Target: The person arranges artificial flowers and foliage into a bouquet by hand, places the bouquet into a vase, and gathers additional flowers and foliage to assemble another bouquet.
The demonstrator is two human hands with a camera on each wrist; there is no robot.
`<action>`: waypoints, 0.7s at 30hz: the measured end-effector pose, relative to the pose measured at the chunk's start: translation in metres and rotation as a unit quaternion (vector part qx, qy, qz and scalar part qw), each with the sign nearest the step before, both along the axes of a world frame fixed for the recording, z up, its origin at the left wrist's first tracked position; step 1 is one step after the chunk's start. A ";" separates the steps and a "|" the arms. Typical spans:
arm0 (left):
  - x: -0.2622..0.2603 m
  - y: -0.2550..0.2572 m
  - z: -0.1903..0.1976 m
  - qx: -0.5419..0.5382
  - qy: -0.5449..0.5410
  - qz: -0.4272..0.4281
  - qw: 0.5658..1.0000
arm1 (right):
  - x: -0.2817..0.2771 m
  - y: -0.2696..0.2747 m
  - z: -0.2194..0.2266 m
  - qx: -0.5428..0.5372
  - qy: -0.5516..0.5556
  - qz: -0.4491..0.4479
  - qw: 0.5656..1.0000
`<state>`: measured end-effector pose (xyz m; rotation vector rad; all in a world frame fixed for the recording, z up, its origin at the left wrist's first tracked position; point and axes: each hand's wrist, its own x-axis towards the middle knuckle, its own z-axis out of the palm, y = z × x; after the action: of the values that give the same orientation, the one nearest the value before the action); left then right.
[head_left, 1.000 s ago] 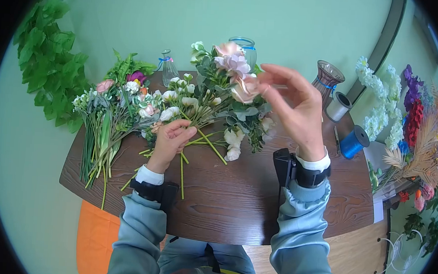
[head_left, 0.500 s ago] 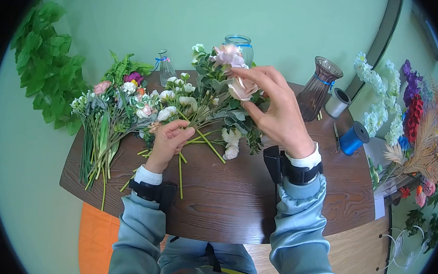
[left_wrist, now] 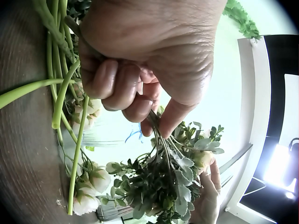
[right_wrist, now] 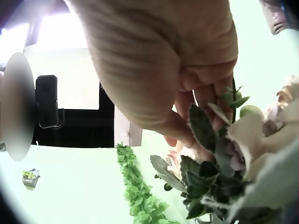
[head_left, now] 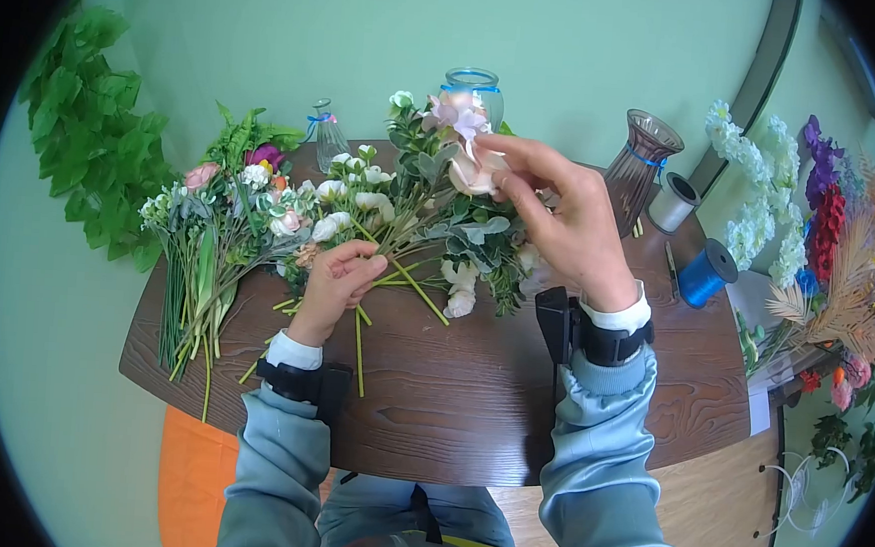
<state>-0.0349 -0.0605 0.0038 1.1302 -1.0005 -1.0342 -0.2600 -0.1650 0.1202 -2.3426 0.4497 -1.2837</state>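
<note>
My left hand (head_left: 342, 278) pinches the gathered stems (left_wrist: 160, 135) of an artificial bouquet between thumb and fingers. Grey-green leaves (head_left: 475, 231) and blooms fan out above the grip. At the bouquet's upper right, my right hand (head_left: 576, 222) holds a pale pink rose (head_left: 474, 173) by its petals, thumb below and fingers above. A lilac-white bloom (head_left: 457, 116) sits just over that rose. In the right wrist view, leaves (right_wrist: 201, 172) partly hide the fingertips. White roses on green stems (head_left: 460, 285) lie on the table under the bouquet.
More artificial flowers (head_left: 220, 230) lie along the left of the dark wooden table (head_left: 440, 394). Behind stand a small glass bottle (head_left: 331, 142), a glass jar (head_left: 484, 86) and a purple-tinted vase (head_left: 639, 171). A white spool (head_left: 674, 203) and a blue ribbon spool (head_left: 708, 275) stand at right.
My right hand has come left from beside the bouquet, and its fingers have taken hold of the pale pink rose, which has shifted slightly left. My left hand stays on the stems.
</note>
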 end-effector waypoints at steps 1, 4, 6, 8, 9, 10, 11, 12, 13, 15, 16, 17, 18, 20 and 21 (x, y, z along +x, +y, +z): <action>0.000 0.000 0.000 0.000 -0.002 -0.003 1.000 | 0.000 -0.001 -0.001 0.000 0.000 0.000 1.000; 0.000 0.000 0.000 -0.003 -0.005 -0.003 1.000 | -0.002 -0.002 -0.001 0.001 -0.035 0.044 0.998; -0.001 0.000 0.000 -0.002 -0.005 -0.001 1.000 | -0.008 0.002 0.004 0.015 0.018 0.076 0.997; -0.001 0.000 0.001 -0.002 -0.004 0.000 1.000 | -0.007 0.003 0.005 0.003 0.020 0.070 0.997; -0.001 0.000 0.000 -0.003 -0.004 -0.002 1.000 | -0.007 0.004 0.005 -0.008 0.022 0.064 0.998; -0.001 0.000 0.000 -0.004 -0.003 -0.004 1.000 | -0.006 0.005 0.006 -0.008 0.021 0.063 0.998; 0.000 0.000 -0.001 -0.003 -0.004 -0.006 1.000 | -0.004 0.007 0.006 -0.025 0.035 0.039 0.998; 0.000 0.000 -0.001 -0.003 -0.005 -0.008 1.000 | -0.004 0.008 0.006 -0.042 0.048 0.016 0.998; 0.000 0.000 -0.001 -0.004 -0.005 -0.010 1.000 | -0.005 0.008 0.007 -0.041 0.048 0.014 0.998; -0.001 0.000 -0.001 -0.003 -0.007 -0.010 1.000 | -0.006 0.007 0.008 -0.044 0.084 -0.003 0.995; -0.001 0.000 -0.001 -0.002 -0.008 -0.008 1.000 | -0.005 0.006 0.007 -0.044 0.084 -0.003 0.995; -0.001 0.000 0.000 -0.002 -0.008 -0.009 1.000 | -0.004 0.003 0.004 -0.055 0.063 0.003 0.996; -0.001 0.000 0.000 -0.002 -0.008 -0.011 1.000 | -0.003 0.002 0.002 -0.066 0.042 0.009 0.997; 0.000 0.000 0.000 -0.003 -0.007 -0.014 1.000 | -0.003 0.002 0.002 -0.068 0.042 0.009 0.997; 0.001 0.000 -0.001 -0.001 -0.007 -0.016 1.000 | -0.004 0.002 0.002 -0.071 0.042 0.009 0.997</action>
<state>-0.0343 -0.0605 0.0031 1.1247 -1.0345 -1.0517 -0.2636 -0.1630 0.1220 -2.5194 0.3749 -1.2503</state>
